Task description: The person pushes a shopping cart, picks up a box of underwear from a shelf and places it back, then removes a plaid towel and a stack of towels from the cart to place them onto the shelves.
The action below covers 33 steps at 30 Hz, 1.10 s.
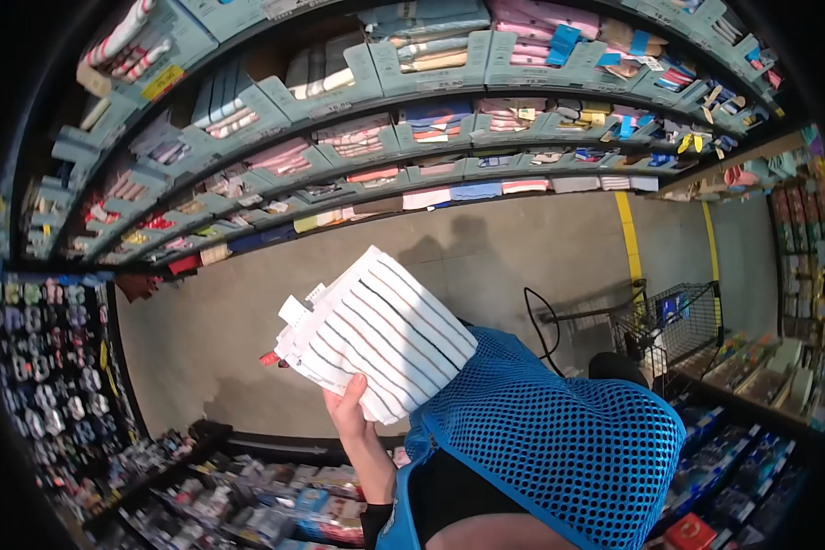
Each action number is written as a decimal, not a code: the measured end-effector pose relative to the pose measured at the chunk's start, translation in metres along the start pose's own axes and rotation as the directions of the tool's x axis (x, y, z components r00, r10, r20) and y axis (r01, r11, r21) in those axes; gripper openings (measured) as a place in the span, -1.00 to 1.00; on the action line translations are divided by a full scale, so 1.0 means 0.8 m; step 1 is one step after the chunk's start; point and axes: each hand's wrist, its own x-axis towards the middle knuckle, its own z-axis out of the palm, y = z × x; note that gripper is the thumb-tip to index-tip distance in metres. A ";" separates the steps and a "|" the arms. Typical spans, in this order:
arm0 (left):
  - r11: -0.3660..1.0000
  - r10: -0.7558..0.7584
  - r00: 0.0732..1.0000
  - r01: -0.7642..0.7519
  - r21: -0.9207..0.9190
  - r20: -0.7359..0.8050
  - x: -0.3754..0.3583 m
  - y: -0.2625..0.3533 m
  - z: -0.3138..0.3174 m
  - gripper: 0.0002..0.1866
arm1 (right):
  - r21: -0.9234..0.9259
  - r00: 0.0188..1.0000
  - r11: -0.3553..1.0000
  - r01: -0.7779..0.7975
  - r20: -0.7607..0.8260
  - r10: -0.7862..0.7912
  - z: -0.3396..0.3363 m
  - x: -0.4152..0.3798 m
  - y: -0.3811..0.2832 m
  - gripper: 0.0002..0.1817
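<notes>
My left hand point(348, 411) comes up from the lower left and grips a folded white towel point(390, 335) with thin dark and brownish stripes. My thumb lies on the towel's front face; the other fingers are hidden behind it. White tags point(294, 312) stick out at the towel's upper left edge, and a small red piece point(269, 358) pokes out at its left. The towel is held above the floor, just in front of the blue mesh vest point(559, 422) that I wear. My right hand does not show.
Shelves of folded textiles in pale blue boxes point(435, 66) curve across the top. A black wire cart point(692, 321) stands at right on the grey floor point(220, 339), near yellow floor lines point(629, 234). Packed racks point(50, 367) line the left; packaged goods point(275, 500) lie below.
</notes>
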 end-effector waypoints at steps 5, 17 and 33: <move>0.998 -0.040 0.999 0.038 0.047 0.036 0.093 0.062 -0.033 -0.29 | 0.045 0.991 0.990 -0.135 -0.005 0.135 0.012 -0.093 -0.026 -0.52; 0.936 -0.338 0.851 0.258 0.241 0.402 0.266 0.123 -0.092 -0.30 | 0.358 0.991 0.925 0.128 -0.079 -0.107 0.066 -0.217 -0.268 -0.57; 0.739 -0.654 0.410 0.526 0.420 0.636 0.323 0.151 -0.232 -0.44 | 0.520 0.928 0.816 0.253 0.107 -0.356 0.173 -0.572 -0.405 -0.56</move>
